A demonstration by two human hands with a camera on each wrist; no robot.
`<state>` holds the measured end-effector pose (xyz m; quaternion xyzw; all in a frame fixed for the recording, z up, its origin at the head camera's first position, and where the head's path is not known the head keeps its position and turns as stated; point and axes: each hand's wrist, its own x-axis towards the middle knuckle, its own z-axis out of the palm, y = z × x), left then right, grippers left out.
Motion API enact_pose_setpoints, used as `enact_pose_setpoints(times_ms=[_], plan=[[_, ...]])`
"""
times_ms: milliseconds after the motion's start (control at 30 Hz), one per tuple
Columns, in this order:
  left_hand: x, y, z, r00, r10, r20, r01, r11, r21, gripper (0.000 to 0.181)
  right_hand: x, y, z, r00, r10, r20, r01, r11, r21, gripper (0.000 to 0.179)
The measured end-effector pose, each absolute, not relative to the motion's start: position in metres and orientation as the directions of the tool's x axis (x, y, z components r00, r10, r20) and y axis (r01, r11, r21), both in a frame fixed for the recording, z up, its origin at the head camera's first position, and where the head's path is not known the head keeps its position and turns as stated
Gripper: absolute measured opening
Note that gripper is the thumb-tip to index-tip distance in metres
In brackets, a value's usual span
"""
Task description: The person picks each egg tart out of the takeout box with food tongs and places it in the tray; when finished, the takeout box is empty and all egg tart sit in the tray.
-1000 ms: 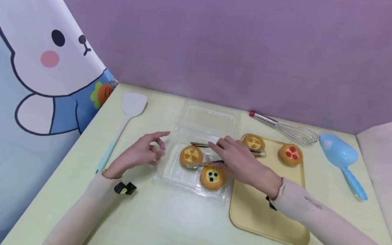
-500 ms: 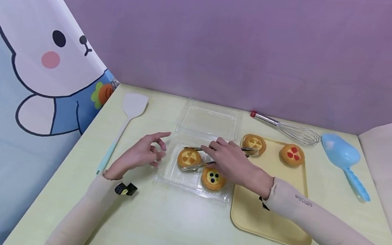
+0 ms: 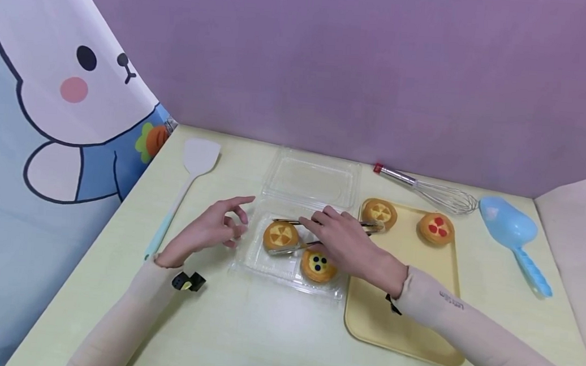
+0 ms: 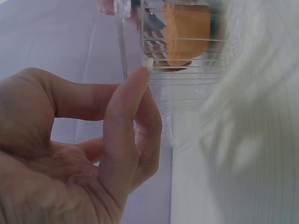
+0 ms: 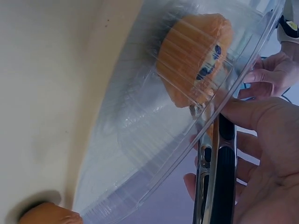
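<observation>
My right hand grips metal tongs with black-lined handles above the clear plastic clamshell box. The tongs' two arms straddle an egg tart with a wedge-patterned top, in the left part of the box. A second tart with dark blue dots sits in the box's front right, partly under my right hand. My left hand, fingers loosely bent and holding nothing, is beside the box's left side. In the left wrist view, a fingertip overlaps the box's edge.
A yellow tray lies right of the box, carrying a wedge-patterned tart and a red-topped tart. Behind it lies a whisk, and to its right a blue scoop. A spatula lies at the left.
My right hand and the tongs have shifted slightly left, and the tart between the tongs' arms has moved a little left and forward toward me. The left hand has stayed in place.
</observation>
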<state>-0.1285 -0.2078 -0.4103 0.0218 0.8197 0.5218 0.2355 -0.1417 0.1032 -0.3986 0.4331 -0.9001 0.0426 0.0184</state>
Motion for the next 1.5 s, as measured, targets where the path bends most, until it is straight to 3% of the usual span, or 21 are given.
enact_pose_setpoints(times_ms=[567,1100,1500], plan=[[-0.129,-0.208,-0.411,-0.888,0.285,-0.360,-0.206,0.454,0.867,0.080,-0.134,0.131,-0.387,-0.658,-0.728,0.195,-0.752,0.652,-0.103,0.057],[-0.128,-0.215,-0.407,-0.890,0.295,-0.348,-0.175,0.483,0.858,0.075,-0.119,0.225,-0.364,-0.759,-0.559,0.332,-0.621,0.775,-0.115,0.061],[-0.124,-0.217,-0.405,-0.887,0.295,-0.354,-0.180,0.486,0.855,0.076,-0.085,0.273,-0.385,-0.811,-0.475,0.341,-0.544,0.827,-0.140,0.068]])
